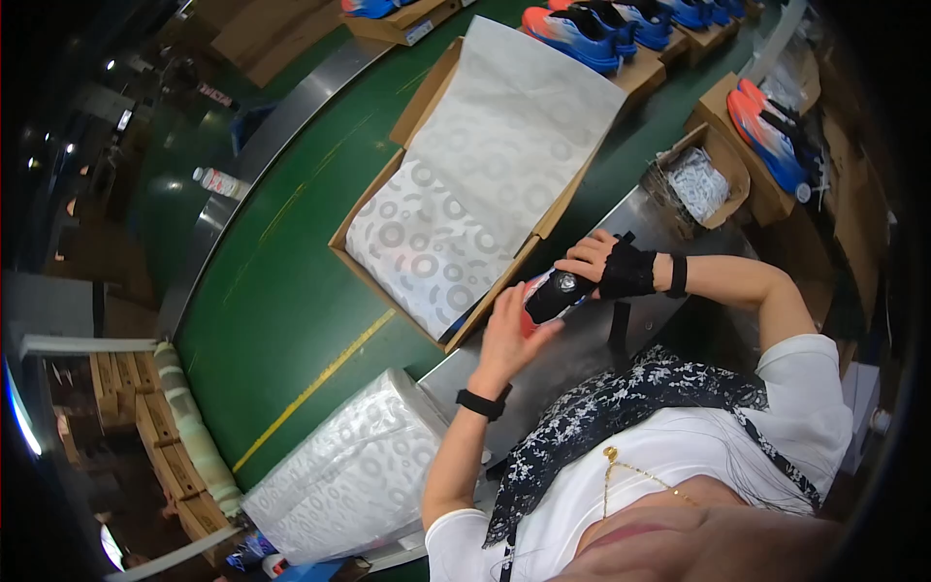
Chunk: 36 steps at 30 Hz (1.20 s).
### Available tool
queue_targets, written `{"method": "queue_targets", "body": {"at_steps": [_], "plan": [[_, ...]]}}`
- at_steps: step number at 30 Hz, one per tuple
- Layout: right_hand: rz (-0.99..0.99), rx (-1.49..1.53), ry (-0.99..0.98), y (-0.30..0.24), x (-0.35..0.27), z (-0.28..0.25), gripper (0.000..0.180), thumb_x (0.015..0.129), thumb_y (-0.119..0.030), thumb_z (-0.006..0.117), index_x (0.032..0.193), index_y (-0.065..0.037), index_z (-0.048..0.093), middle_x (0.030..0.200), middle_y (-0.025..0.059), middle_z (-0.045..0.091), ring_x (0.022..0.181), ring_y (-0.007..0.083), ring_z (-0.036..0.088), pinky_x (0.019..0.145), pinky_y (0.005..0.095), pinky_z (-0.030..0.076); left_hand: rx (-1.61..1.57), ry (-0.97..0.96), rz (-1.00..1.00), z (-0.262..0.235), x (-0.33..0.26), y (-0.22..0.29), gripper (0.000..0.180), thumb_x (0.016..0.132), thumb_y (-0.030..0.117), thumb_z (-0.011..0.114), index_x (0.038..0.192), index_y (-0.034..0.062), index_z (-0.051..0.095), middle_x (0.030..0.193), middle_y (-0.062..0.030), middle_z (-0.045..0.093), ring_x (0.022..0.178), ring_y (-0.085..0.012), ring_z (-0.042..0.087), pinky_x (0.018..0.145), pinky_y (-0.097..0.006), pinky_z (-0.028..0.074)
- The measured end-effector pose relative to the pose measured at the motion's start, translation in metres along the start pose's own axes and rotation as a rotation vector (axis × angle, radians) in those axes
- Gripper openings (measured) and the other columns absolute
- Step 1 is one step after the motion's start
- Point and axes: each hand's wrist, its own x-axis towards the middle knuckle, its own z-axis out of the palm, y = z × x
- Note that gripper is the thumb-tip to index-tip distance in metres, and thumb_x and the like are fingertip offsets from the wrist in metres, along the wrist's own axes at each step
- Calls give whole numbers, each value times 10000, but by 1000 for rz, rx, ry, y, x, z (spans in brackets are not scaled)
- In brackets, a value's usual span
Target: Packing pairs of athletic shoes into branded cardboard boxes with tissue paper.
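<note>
Between my two hands is a sneaker (557, 297), dark with orange and blue patches, held over the metal edge of the worktable. My left hand (508, 339) grips its orange end with curved fingers. On the other end rests my right hand (617, 266), in a black fingerless glove, fingers bent around the shoe. Just beyond the shoe lies an open cardboard shoebox (341, 241) on the green surface. White patterned tissue paper (504, 126) lines it, and a long flap of the paper spreads over its far side. Faint color shows through the paper near the front.
A small carton of white paper packets (700, 182) stands to the right. Orange-blue sneakers (771, 136) sit on boxes behind it, with more sneakers (592, 34) at the far side. A stack of patterned tissue (339, 466) lies front left, and a bottle (221, 183) far left.
</note>
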Motion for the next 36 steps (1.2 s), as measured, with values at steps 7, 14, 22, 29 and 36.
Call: {"method": "queue_targets", "body": {"at_steps": [7,14,22,29,36], "plan": [[-238,-4,-20,-35,41,-64,703,517,-232,699,1147,-96,420,779,56,535,724,215,533,701,328,347,84,91,-147,-4,-24,10,761,553,260,747,1170,10,379,1119,-166,448,1047,-300,425,864,-356,327],[-403,-23,705,-50,74,-119,416,596,-104,653,986,-26,527,962,111,548,857,251,543,734,396,404,-578,577,-402,-56,-4,-7,602,718,293,655,1149,-29,385,1043,-134,513,948,-193,500,792,-303,420],[-221,248,85,-27,43,-48,361,647,-152,655,968,-36,538,977,137,548,840,274,546,730,359,438,-1230,419,-836,-72,62,-74,472,836,386,474,1099,-3,425,1006,-117,521,890,-238,535,733,-369,468],[506,1227,-27,-19,45,-28,573,654,-278,694,1119,-49,449,987,72,548,931,161,516,737,312,445,-962,104,-991,-66,63,-81,471,853,258,422,1141,-108,350,1051,-254,464,907,-343,535,695,-400,492],[874,1534,276,6,85,22,409,694,-224,654,1018,-35,491,909,40,544,827,150,516,701,307,422,-692,734,-726,-90,-12,-57,376,846,259,466,1111,-7,455,959,-96,542,872,-185,544,676,-268,450]]}}
